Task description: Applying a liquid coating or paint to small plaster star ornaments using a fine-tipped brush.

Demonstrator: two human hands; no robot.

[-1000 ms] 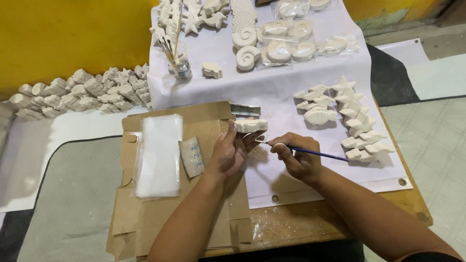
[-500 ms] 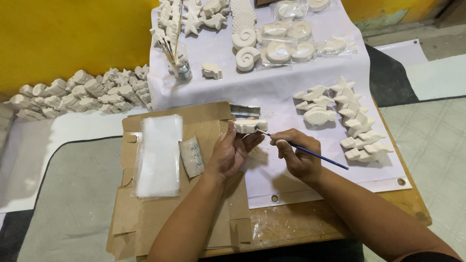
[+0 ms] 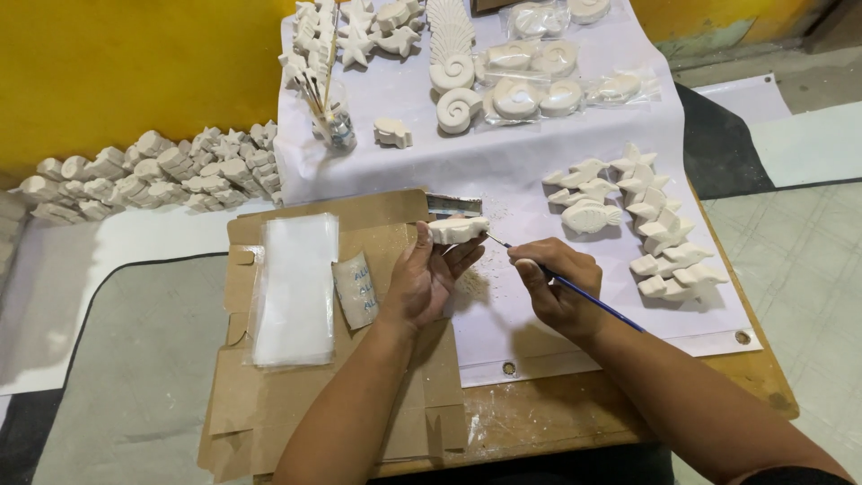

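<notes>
I have a small white plaster figure (image 3: 458, 230) pinched in my left hand (image 3: 422, 283), fingertips closed along its underside and near end, lifting it above the far right corner of the flattened cardboard (image 3: 296, 395). My right hand (image 3: 552, 287) is curled shut around a thin blue-handled brush (image 3: 575, 292); its tip meets the right end of the figure, and the handle runs back past my wrist toward the table's right side. Between my two hands lies a scatter of white dust (image 3: 471, 287) on the white sheet (image 3: 503, 180), the only open patch close to me.

Just behind the figure a small metal blade (image 3: 453, 205) lies flat at the cardboard's far edge. To the left of my left hand a curled scrap of sandpaper (image 3: 356, 289) rests on the cardboard, and beyond it a clear plastic bag (image 3: 294, 287), well apart from my fingers. Right of my brush hand a cluster of white cast figures (image 3: 637, 220), birds, stars and a fish, fills the sheet nearly to its right edge, so room there is tight. The sheet's near edge, with its metal eyelets (image 3: 509, 368), stops short of the wooden table edge (image 3: 575, 422). Farther off stand a jar of brushes (image 3: 334, 126), spiral shells (image 3: 458, 108) and bagged pieces (image 3: 539, 85), and on the floor by the yellow wall (image 3: 135, 63) a heap of more casts (image 3: 153, 175)
</notes>
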